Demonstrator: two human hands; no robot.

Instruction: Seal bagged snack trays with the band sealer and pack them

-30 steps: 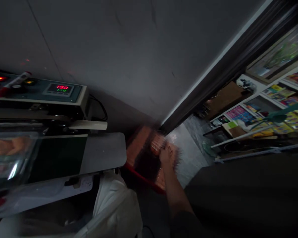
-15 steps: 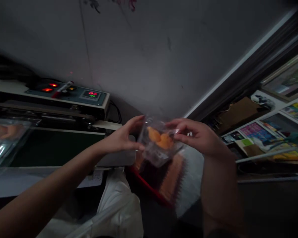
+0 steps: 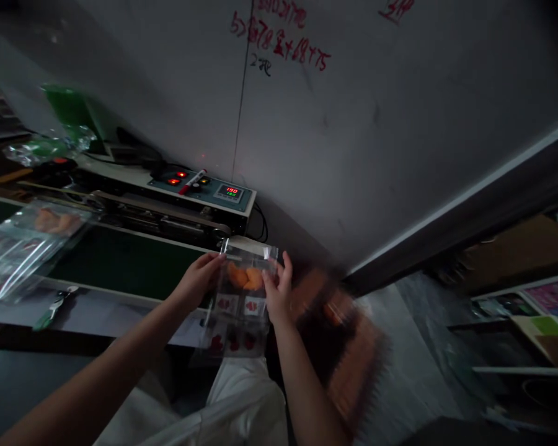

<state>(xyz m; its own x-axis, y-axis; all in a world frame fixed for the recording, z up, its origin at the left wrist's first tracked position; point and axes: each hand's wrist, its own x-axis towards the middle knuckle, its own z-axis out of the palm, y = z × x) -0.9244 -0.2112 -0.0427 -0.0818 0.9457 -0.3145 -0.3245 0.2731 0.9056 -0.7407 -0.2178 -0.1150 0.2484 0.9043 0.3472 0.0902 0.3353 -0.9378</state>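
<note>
I hold a clear plastic packet (image 3: 242, 297) with orange food pieces and red printed marks, flat between both hands. My left hand (image 3: 199, 282) grips its left edge. My right hand (image 3: 278, 291) grips its right edge, fingers raised. The packet sits at the right end of a sealing machine's dark green belt (image 3: 116, 263). The machine's control panel (image 3: 199, 186) shows red lit digits.
Another filled clear packet (image 3: 28, 238) lies on the belt at far left. A red crate (image 3: 348, 347) of packets stands on the floor to the right. A white bag (image 3: 232, 409) lies below. Shelves with colourful goods (image 3: 539, 303) are at far right. The wall bears red writing.
My right hand took a packet from the red crate and my left hand joined it. Both hands have carried the packet left to the belt's end. My view swung left and up.
</note>
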